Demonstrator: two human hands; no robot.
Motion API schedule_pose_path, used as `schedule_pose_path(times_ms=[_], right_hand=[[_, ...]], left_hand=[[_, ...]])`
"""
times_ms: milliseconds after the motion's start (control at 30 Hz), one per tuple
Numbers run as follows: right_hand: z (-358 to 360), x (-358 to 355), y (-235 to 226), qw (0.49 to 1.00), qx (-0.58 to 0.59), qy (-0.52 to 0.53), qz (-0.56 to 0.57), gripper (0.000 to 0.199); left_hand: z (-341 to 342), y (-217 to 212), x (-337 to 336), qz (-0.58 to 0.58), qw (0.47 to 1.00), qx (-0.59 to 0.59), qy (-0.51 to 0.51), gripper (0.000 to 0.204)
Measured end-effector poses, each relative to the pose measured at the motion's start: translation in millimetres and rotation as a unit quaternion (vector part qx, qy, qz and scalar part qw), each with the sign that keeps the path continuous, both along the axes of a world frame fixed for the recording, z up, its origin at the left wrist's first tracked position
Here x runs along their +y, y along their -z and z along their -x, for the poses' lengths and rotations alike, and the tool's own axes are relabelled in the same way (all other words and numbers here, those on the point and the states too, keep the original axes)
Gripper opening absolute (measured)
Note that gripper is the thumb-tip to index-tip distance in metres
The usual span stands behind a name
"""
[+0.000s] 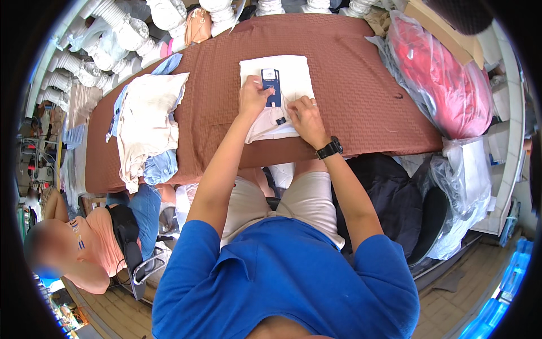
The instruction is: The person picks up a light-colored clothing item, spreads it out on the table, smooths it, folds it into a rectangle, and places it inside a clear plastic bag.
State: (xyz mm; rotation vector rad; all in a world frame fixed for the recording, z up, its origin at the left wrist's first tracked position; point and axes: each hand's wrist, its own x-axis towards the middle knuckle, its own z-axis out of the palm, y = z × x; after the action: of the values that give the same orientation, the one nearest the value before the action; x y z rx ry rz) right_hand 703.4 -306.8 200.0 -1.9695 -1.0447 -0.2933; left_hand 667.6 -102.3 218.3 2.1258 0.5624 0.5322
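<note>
A folded cream-white garment [302, 70] lies on the brown-covered table in front of me. On top of it is a dark navy hang tag [271, 90] with a white label at its upper end. My left hand [253, 97] grips the tag's left edge, its fingertips lying over the face. A thin cord runs from the tag's lower end to a small black tab [280, 121] on the cloth. My right hand [307, 120] rests at the garment's right side, fingers curled and pressed together near the cord. Whatever they pinch is too small to make out.
Loose beige and light-blue garments [151, 113] lie to the left on the brown tablecloth [209, 73]. Red items in a clear plastic bag [437, 73] sit at the right end. A seated person [96, 237] is at the lower left. White plaster-like columns [164, 14] line the back.
</note>
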Motion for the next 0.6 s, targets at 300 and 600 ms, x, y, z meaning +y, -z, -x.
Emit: schedule_pose_path(times_ms=[300, 600], right_hand=[[-7, -64, 1, 0.971, 0.161, 0.177, -0.01, 0.02], [5, -51, 1, 0.951, 0.259, 0.17, 0.002, 0.02]], left_hand=[[109, -3, 17, -0.029, 0.965, 0.26, 0.015, 0.042], [129, 0, -1, 0.144, 0.986, 0.084, -0.024, 0.022]])
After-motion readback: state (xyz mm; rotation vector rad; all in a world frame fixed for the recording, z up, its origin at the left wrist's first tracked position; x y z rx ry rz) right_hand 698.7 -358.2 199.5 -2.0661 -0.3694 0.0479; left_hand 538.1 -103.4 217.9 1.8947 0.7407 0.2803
